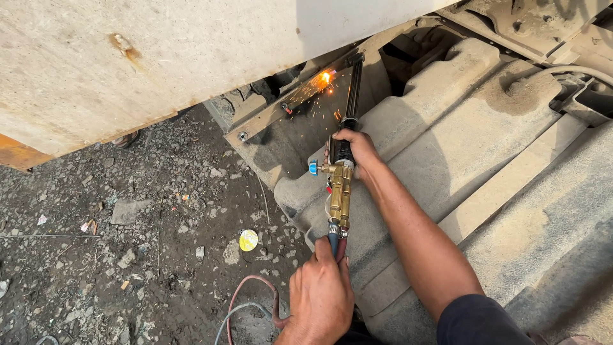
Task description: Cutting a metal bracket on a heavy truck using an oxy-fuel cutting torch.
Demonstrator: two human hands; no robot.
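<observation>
At lower centre, the hoses (336, 246) are gripped by the left hand (321, 294) while the cutting torch (340, 182), clasped in the right hand (357, 148), is held mid-cut, sparks (324, 79) flying at a steel bracket (290, 105); steady advance along the seam seems called for.

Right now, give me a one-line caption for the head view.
Right hand and left hand grip a brass-bodied cutting torch, its flame throwing sparks off a rusty steel bracket.

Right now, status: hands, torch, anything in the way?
Right hand grips cutting torch. Left hand holds hoses at its base. Flame sparking on steel bracket. Nothing blocking.
</observation>
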